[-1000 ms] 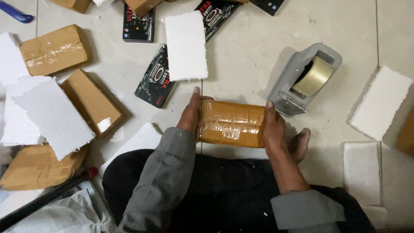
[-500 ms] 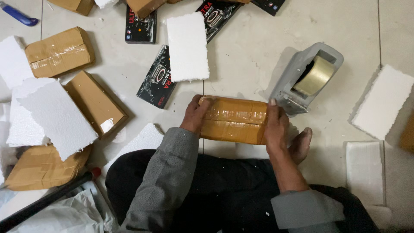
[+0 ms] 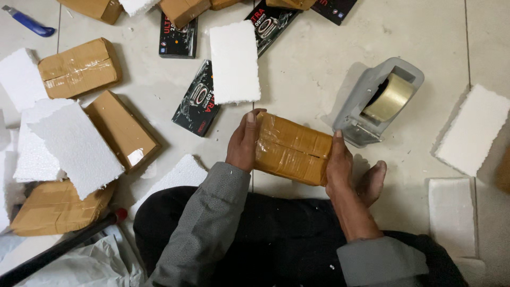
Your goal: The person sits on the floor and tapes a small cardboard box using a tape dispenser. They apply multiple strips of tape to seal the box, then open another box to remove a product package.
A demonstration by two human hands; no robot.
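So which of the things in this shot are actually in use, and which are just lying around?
In use:
- taped brown parcel, held at its ends
- left hand
- right hand

Lying about:
- grey tape dispenser
- white foam slab
- black printed box
- blue utility knife
- other taped parcel
- open brown carton

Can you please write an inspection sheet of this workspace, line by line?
Surface: pale tiled floor, white crumbs scattered.
Job's things: taped brown parcel, held at both ends.
Clutter: tape dispenser, foam slabs, black boxes, other parcels, blue cutter, grey bag.
Hands: left hand and right hand grip the parcel.
Cables: nothing seen.
Surroundings: person's lap and bare foot.
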